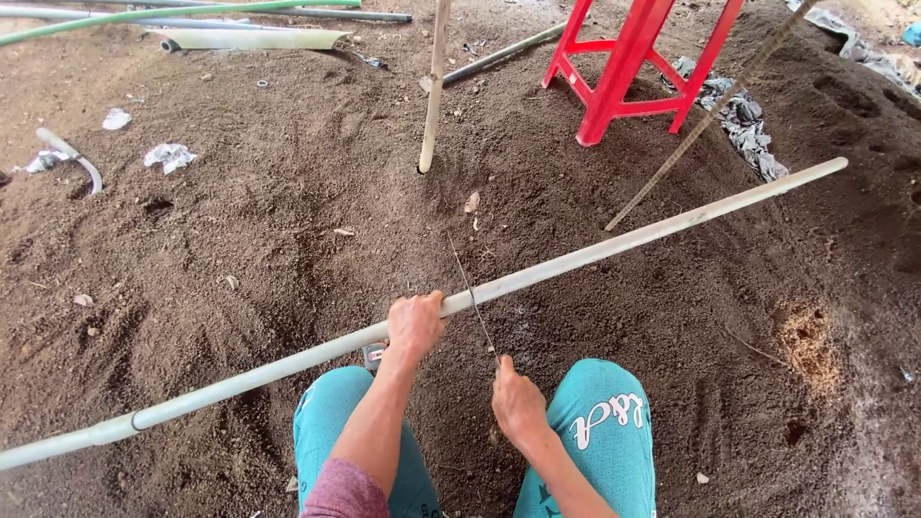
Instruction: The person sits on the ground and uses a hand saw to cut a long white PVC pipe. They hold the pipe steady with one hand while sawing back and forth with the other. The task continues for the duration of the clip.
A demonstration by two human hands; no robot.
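Observation:
A long pale pipe [614, 247] lies slantwise across the dirt ground, from lower left to upper right. My left hand [415, 324] is closed over the pipe near its middle, pressing it down. My right hand [516, 401] grips the handle end of a thin saw blade [470, 293], which crosses the pipe just right of my left hand. Both my knees in teal trousers [602, 432] frame the hands at the bottom of the view.
A red plastic stool [628, 59] stands at the back right. An upright pale stick [433, 96] rises from the soil in the middle, and a thin rod [700, 120] leans at the right. Pipes [192, 13] lie at the top left, paper scraps [169, 155] to the left.

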